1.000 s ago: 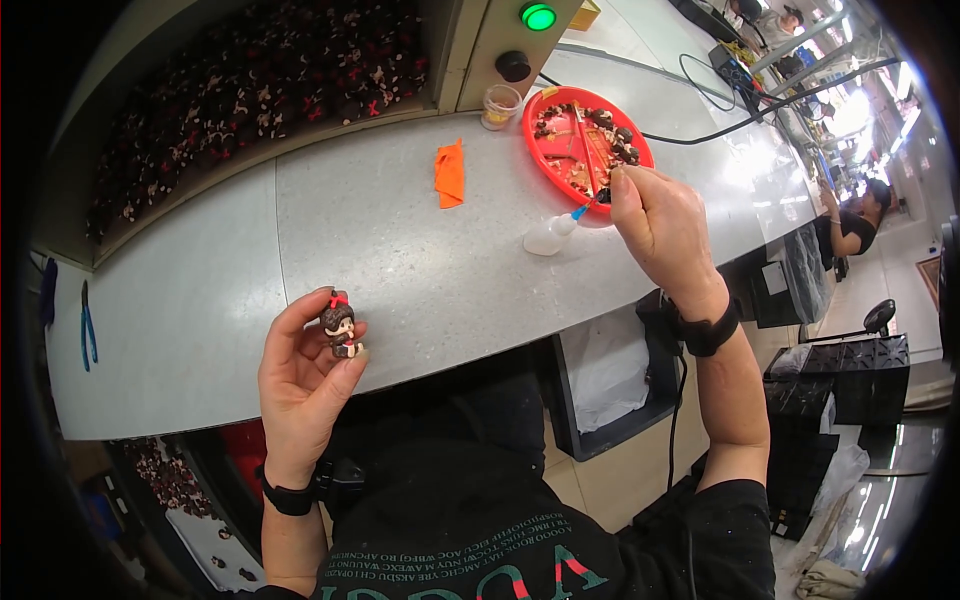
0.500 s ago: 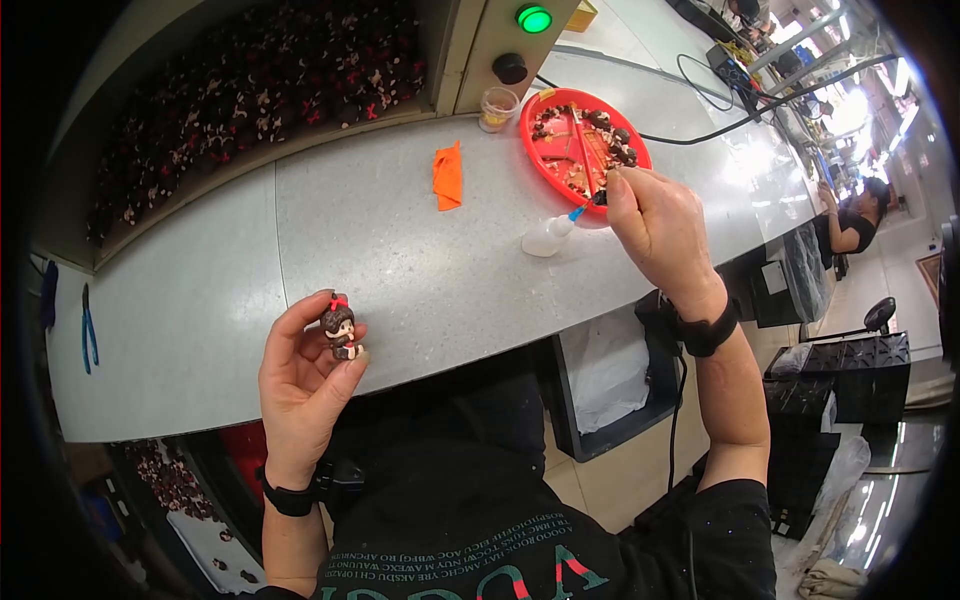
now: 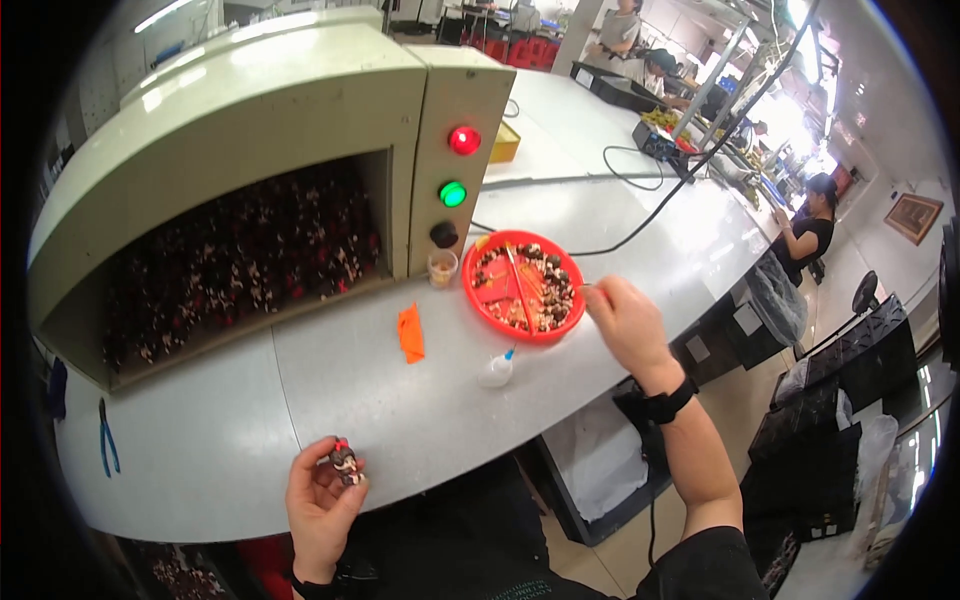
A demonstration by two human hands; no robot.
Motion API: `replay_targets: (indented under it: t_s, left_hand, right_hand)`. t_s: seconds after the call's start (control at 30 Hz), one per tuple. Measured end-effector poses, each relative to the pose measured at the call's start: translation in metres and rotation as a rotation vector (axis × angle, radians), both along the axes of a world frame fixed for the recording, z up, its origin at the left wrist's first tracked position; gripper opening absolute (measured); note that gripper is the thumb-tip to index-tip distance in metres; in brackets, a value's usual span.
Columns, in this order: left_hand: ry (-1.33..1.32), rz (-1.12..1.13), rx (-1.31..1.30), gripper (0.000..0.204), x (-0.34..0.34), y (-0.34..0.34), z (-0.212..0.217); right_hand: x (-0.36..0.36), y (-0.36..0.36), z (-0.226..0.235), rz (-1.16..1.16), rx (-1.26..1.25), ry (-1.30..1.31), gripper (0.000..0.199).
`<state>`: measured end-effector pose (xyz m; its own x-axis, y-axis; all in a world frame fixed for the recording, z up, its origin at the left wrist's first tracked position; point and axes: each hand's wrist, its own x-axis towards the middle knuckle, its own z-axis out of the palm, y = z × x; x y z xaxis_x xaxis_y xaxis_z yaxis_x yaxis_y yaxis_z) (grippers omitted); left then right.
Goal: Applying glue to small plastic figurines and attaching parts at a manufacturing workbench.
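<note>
A small figurine [image 3: 346,464] with dark brown hair, a red bow and a pale face is pinched upright between the thumb and fingers of my left hand [image 3: 322,508], near the table's front edge. My right hand [image 3: 632,328] is closed at the right rim of a round red tray [image 3: 515,333]. What its fingertips pinch, perhaps a thin dark thing, is too small to make out. Little brown and cream pieces [image 3: 556,290] lie in the tray, with a thin red-handled brush [image 3: 517,275] across them. Just in front stands a white squeeze bottle [image 3: 495,371] with a blue tip.
An orange cloth [image 3: 411,333] and a clear cup [image 3: 442,268] lie left of the tray. Behind is a beige machine [image 3: 270,130] with many brown figurine parts in its opening. Blue-handled pliers [image 3: 108,438] rest at far left. A black cable [image 3: 640,225] crosses behind the tray. A co-worker [image 3: 812,232] sits at right.
The view has tilted up, showing more of the machine and room. My right hand has shifted off the tray's front right part to its right rim. My left hand keeps the figurine.
</note>
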<state>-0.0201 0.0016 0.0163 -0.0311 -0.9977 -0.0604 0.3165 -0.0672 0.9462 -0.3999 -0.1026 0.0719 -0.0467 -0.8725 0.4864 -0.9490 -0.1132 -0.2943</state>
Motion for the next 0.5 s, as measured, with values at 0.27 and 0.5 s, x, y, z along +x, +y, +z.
replay_targets:
  t_s: [0.27,0.5]
  left_hand:
    - [0.031,-0.029,-0.034,0.053,0.002,0.000,-0.002]
    - [-0.053,-0.023,-0.029,0.052,0.003,0.000,-0.002]
  right_hand:
    - [-0.127,-0.002,-0.053,-0.369,0.116,0.226,0.016]
    - [-0.109,0.001,-0.048,-0.293,0.175,0.260,0.023]
